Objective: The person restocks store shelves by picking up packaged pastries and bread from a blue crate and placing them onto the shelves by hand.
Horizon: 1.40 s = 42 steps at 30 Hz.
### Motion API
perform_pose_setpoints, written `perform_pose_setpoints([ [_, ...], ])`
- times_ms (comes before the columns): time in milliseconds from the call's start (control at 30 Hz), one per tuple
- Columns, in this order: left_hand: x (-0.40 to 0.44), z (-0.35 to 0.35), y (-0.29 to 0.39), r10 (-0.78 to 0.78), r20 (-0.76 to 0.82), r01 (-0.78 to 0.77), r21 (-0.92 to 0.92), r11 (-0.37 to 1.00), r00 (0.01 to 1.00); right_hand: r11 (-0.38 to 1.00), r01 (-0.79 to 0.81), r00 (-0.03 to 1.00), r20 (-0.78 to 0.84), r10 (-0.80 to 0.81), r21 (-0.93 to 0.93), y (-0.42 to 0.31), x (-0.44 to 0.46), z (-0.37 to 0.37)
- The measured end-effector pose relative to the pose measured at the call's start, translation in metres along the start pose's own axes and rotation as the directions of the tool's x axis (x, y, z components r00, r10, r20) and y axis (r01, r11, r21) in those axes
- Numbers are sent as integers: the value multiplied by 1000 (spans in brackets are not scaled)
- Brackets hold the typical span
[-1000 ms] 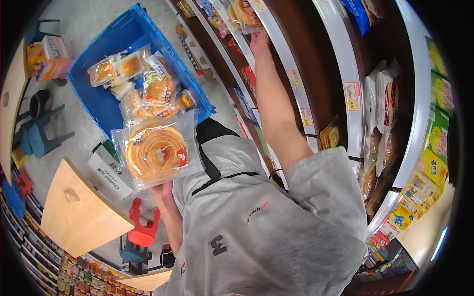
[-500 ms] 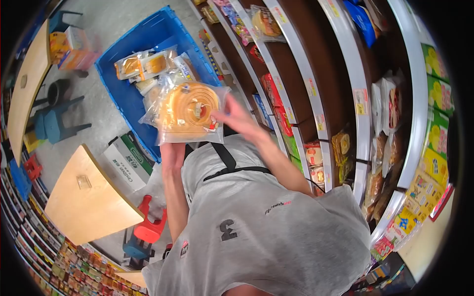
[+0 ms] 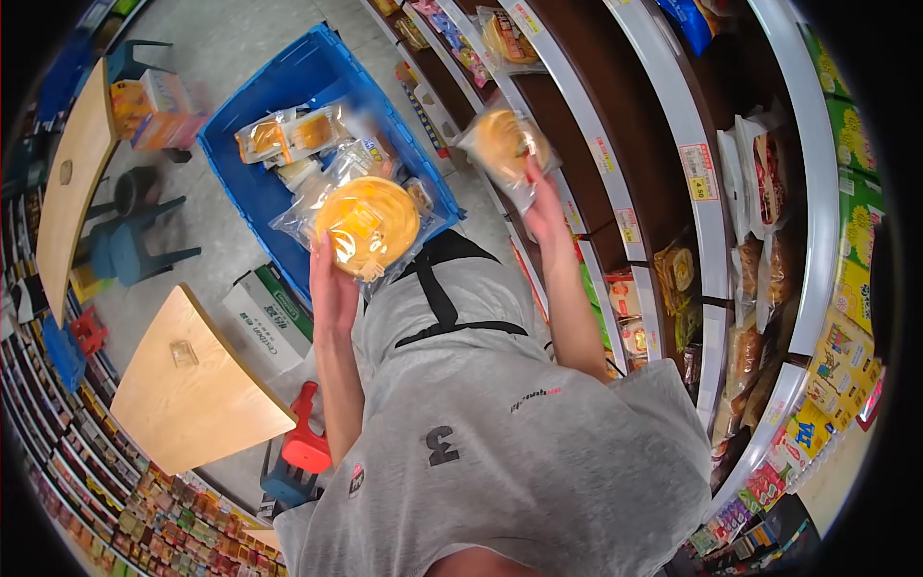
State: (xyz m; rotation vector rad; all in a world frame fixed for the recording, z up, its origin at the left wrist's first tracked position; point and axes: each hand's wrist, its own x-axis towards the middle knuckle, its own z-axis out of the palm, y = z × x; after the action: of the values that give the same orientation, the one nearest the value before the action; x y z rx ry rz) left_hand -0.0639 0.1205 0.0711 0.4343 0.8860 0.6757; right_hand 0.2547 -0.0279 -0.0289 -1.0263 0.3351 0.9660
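Note:
My left hand [image 3: 334, 285] is closed on the near edge of a bagged round bread [image 3: 365, 226], golden and in clear plastic, held above the blue crate's near end. Out to the right, my right hand [image 3: 544, 205] grips a second bagged bread [image 3: 502, 142], also round, beside the shelf edge. Its thumb or a finger lies across the front of the bag. Under the left bread, the blue crate [image 3: 252, 207] contains several clear-wrapped breads [image 3: 288, 135]; the bread in my left hand partly covers them.
Brown shelves [image 3: 615, 96] with price strips rise on the right, carrying bagged breads [image 3: 764, 183]. A wooden table [image 3: 202, 385], a red stool [image 3: 306, 433] and a white-green carton [image 3: 264, 322] stand on the left. Blue stools [image 3: 144, 245] are farther off.
Both hands were together on stacked bagged breads over the crate. My right hand has drawn one away to the right, towards the shelves; the other stays in my left hand.

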Motion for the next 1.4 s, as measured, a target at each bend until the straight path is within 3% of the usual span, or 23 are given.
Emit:
perform_pose_setpoints([
  [67,-1,0,-6,-7,-11,7,-24,1000,1000,966,-66,994,97,43,251,-9,30,-28],
  [100,-3,2,-8,-12,-31,11,-27,1000,999,946,29,997,65,-52,322,-10,51,-46],
  [133,-4,3,-11,-16,-52,15,-32,999,998,923,6,992,111,-52,385,-16,75,-67],
  [200,-9,10,-14,-17,-76,13,-54,998,997,890,271,960,-176,-220,367,-27,101,-72],
  [267,-12,13,-16,-20,-101,13,-75,997,995,789,425,903,-263,-339,443,-42,137,-77],
  [433,-18,18,-21,-56,-152,45,-70,997,987,707,437,899,-237,-369,556,-73,208,-85],
  [500,-19,22,-22,-69,-173,55,-86,995,982,666,474,878,-255,-405,576,-84,195,-50],
  [533,-19,23,-20,-85,-182,68,-99,993,980,702,350,928,-331,-171,620,-113,283,-87],
  [600,-19,29,-18,-118,-188,93,-136,986,975,609,147,846,-418,331,779,-166,443,-152],
  [633,-16,32,-17,-142,-175,109,-182,977,974,690,197,935,-346,82,696,-140,385,-118],
  [667,-14,33,-17,-143,-179,110,-183,977,973,727,303,952,-238,-194,616,-111,319,-79],
  [700,-11,33,-16,-113,-172,95,-110,989,979,704,419,893,-120,-434,573,-82,234,-25],
  [767,-8,36,-15,-84,-174,78,-39,996,981,734,436,879,-71,-472,521,-83,245,-24],
  [833,-8,41,-14,135,-195,-71,304,950,971,773,463,859,-6,-512,433,-84,259,-21],
  [1267,12,44,-13,7,-332,58,187,981,943,832,538,843,-96,-530,136,-125,344,4],
  [1400,14,70,-6,82,-385,89,407,909,919,850,527,844,-114,-525,-9,-126,359,-9],
])
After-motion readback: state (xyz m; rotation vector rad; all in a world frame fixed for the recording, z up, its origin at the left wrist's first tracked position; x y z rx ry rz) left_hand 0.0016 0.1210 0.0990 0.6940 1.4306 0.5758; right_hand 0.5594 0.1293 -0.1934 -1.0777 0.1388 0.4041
